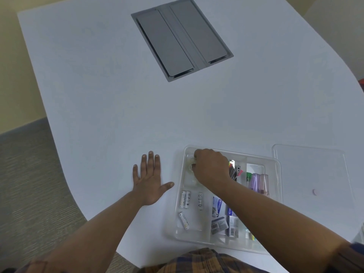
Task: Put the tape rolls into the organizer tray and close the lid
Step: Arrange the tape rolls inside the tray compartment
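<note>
Two hands: right hand (211, 167) pinching clear tape roll (191, 164) in tray (279, 174); left hand (150, 181) spread flat on surface (98, 95). Roll likely light, stiff, slick; grip outer rim. Lid (309, 170) thin, flexible.

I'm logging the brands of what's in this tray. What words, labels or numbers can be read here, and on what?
None reads clearly.
Batteries: printed lettering, too blurred to read.
Blue and white packet: print too blurred.
Small boxes: barcodes and tiny text, unreadable.
Tape roll under the right hand: no print visible.
Clear lid: no text visible.
</note>
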Demonstrator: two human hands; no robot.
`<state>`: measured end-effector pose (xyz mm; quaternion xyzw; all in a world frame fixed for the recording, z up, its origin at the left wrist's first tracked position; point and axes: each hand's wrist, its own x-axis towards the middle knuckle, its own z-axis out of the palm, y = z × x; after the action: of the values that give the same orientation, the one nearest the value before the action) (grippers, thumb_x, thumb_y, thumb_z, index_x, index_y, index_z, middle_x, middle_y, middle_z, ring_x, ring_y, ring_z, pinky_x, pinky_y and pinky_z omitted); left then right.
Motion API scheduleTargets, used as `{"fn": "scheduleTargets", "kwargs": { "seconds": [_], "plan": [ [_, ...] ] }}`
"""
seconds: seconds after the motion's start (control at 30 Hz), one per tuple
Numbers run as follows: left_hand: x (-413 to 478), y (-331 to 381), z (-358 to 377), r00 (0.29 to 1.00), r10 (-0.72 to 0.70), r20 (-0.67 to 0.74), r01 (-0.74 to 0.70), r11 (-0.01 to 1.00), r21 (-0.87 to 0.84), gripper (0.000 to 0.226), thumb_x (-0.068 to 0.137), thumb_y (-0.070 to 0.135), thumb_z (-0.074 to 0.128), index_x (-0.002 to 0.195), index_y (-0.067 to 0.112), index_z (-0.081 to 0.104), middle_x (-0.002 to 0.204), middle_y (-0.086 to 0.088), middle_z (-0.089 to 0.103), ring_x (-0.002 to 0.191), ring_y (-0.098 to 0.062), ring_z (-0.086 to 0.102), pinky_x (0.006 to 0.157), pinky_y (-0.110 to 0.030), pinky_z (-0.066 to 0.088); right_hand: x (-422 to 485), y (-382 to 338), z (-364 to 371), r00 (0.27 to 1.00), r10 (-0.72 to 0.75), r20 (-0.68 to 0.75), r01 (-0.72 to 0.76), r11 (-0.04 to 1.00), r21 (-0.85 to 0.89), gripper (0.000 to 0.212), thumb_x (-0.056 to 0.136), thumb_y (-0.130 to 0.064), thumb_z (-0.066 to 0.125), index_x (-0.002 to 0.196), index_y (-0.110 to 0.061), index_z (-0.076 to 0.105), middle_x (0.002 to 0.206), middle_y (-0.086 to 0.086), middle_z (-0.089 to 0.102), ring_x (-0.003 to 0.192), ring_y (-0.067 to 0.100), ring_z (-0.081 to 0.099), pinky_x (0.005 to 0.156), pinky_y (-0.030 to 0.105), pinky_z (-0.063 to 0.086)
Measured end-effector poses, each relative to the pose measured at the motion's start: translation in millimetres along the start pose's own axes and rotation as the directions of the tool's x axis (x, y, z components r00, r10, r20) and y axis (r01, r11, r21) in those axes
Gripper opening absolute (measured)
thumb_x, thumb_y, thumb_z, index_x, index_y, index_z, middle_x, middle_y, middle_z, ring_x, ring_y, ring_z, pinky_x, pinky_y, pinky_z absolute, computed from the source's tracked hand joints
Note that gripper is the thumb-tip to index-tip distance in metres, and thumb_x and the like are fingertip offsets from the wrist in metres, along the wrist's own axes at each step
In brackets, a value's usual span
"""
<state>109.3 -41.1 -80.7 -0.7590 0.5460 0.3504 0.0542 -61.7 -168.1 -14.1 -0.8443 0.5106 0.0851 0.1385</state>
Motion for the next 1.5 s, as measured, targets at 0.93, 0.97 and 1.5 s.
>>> {"fn": "scheduleTargets", "kwargs": {
  "seconds": [0.93, 0.97, 1.5],
  "plan": [
    [1, -1, 0, 1.000, -0.005, -0.009, 0.006, 1.000, 0.018, 0.101, 0.076, 0.083, 0.019, 0.128, 0.028, -0.049, 0.139, 0.006, -0.055, 0.128, -0.016, -0.050, 0.105, -0.048, -0.026, -22, 4, -12, 0.922, -0.195, 0.333, 0.151, 0.976, 0.155, 0.046, 0.081, -0.011, 0.052, 0.126, -0.017, 0.041, 0.096, 0.003, 0.066, 0.081, 0.029, 0.063, 0.063, 0.033, 0.042],
    [1, -1, 0, 1.000, -0.004, -0.010, 0.004, 1.000, 0.021, 0.101, 0.076, 0.083, 0.018, 0.128, 0.028, -0.048, 0.139, 0.006, -0.055, 0.128, -0.016, -0.050, 0.105, -0.047, -0.027, -24, 5, -13, 0.931, -0.197, 0.307, 0.154, 0.975, 0.159, 0.049, 0.081, -0.012, 0.052, 0.128, -0.020, 0.043, 0.103, 0.002, 0.067, 0.087, 0.030, 0.064, 0.065, 0.033, 0.043],
    [2, -3, 4, 1.000, 0.007, -0.015, -0.007, 1.000, 0.015, 0.101, 0.071, 0.087, 0.010, 0.130, 0.028, -0.047, 0.139, 0.007, -0.055, 0.129, -0.016, -0.048, 0.106, -0.048, -0.025, -24, 26, -23, 0.986, -0.033, 0.162, 0.001, 0.981, 0.195, 0.051, 0.082, -0.013, 0.050, 0.127, -0.036, 0.054, 0.117, 0.002, 0.067, 0.098, 0.028, 0.065, 0.073, 0.033, 0.048]
  ]
}}
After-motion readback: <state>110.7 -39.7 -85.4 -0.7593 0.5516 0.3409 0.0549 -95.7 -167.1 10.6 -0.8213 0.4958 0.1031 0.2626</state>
